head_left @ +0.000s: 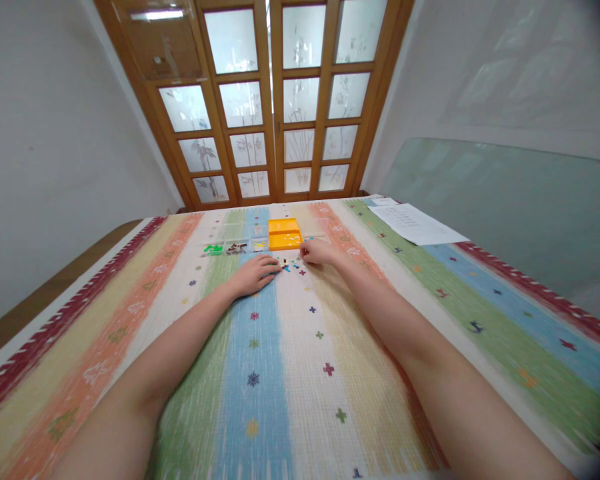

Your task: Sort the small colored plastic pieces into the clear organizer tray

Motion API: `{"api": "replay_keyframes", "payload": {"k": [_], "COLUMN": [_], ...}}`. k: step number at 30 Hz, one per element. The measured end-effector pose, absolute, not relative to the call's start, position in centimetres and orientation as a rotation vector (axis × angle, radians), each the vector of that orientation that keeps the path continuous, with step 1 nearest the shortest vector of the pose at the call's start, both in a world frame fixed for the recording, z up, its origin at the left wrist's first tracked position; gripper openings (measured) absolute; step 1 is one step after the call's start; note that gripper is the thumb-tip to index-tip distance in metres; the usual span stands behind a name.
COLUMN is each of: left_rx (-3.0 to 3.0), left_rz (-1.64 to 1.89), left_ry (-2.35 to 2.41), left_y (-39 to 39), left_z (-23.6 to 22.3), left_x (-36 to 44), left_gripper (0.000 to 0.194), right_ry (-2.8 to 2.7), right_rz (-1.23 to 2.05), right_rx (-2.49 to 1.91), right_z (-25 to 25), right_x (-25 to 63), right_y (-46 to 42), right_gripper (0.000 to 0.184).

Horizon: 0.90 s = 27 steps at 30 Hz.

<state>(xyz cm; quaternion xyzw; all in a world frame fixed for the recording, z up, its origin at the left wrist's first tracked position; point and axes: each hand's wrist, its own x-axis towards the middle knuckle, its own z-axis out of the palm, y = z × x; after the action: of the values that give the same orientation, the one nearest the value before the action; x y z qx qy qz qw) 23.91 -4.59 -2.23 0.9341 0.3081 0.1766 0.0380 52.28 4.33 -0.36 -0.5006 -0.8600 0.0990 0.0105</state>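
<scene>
My left hand [255, 275] rests on the tablecloth with its fingers stretched out. Its fingertips reach the left edge of a loose pile of small coloured pieces [287, 266], among them white, blue and dark ones. My right hand [318, 253] is closed in a pinch just right of the pile, by the front right corner of an orange box [285, 225]. Whatever is between those fingers is too small to make out. The orange box lies with its lid open, and a few pale pieces sit inside.
Left of the orange box stand clear compartments with green pieces [213, 250], dark brown pieces [236, 248] and yellow pieces [260, 245]. White paper sheets [416, 222] lie at the far right of the striped tablecloth [305, 373]. Glazed wooden doors [275, 120] rise beyond the table.
</scene>
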Motion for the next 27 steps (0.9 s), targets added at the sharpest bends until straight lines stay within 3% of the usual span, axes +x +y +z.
{"api": "replay_keyframes", "payload": {"k": [12, 27], "left_rx": [2.86, 2.82], "left_rz": [0.681, 0.74], "left_ry": [0.991, 1.037], "left_y": [-4.4, -4.1], "left_z": [-2.3, -2.6], "left_x": [23.7, 23.3], "left_gripper": [0.017, 0.016], "right_ry": [-2.408, -1.784], "right_rz": [0.339, 0.398], "right_rx": [-1.314, -1.218], "right_z": [-1.5, -3.9], "right_x": [52.0, 50.6], "right_y": [4.1, 4.9], "right_gripper": [0.016, 0.02]}}
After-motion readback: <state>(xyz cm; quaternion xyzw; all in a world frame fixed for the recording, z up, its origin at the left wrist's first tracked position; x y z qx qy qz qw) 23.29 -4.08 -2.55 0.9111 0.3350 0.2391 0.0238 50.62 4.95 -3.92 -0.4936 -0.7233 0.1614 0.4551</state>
